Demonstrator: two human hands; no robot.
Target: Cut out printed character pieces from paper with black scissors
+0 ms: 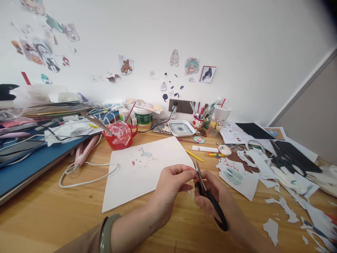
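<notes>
While the right hand (221, 193) grips a pair of scissors (201, 179) by its black handles, the left hand (171, 186) reaches in beside the blades, its thumb and forefinger pinched narrow; whether anything lies between them is too small to tell. The scissors are above the worktop (79, 211), just off the right edge of a white sheet (123, 182). Their blades point away from the person and slightly left, tips a little parted, and the long axis slants back to a handle loop at the lower right. Small cut-outs (146, 154) lie on the sheet's far part. A yellow stick (194, 155) rests beyond the blades, and paper scraps (271, 230) lie scattered to the right.
</notes>
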